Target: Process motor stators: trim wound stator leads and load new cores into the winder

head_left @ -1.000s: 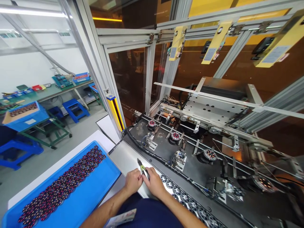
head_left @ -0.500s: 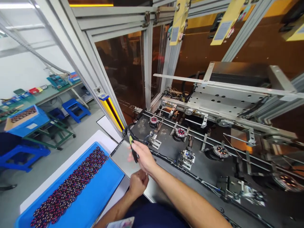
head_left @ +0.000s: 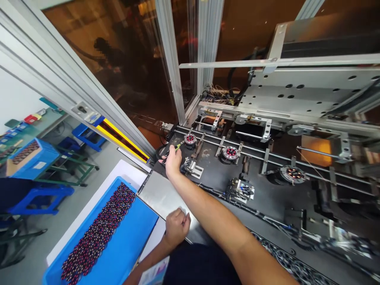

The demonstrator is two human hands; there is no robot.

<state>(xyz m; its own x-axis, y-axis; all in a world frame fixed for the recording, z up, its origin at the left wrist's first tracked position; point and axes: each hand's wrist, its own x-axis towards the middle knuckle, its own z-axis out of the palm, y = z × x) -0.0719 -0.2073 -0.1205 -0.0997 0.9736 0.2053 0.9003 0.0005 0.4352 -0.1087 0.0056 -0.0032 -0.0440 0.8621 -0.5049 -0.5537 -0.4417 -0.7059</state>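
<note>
At the left end of the black metal machine deck (head_left: 213, 174), dark pliers with yellow-green parts (head_left: 177, 146) are gripped in the right hand (head_left: 173, 162), just beside the nearest round red-and-silver disc (head_left: 190, 138); whether the pliers' tips are parted or touching it can't be told. The left hand (head_left: 177, 225) is curled into a fist over the flat silver metal ledge (head_left: 160, 194); nothing is seen held. Progress: discs are already seated at this station and others to the right, e.g. the second red-and-silver disc (head_left: 229, 152); work at the first is judged barely begun, remainder unclear. Around: many dark discs (head_left: 103, 221) are laid in the blue plastic tray (head_left: 142, 225). Access is hemmed by the small silver clamp fixture (head_left: 192, 168) beside the right wrist, and the black cable bundle (head_left: 218, 193) is crossed by the forearm
</note>
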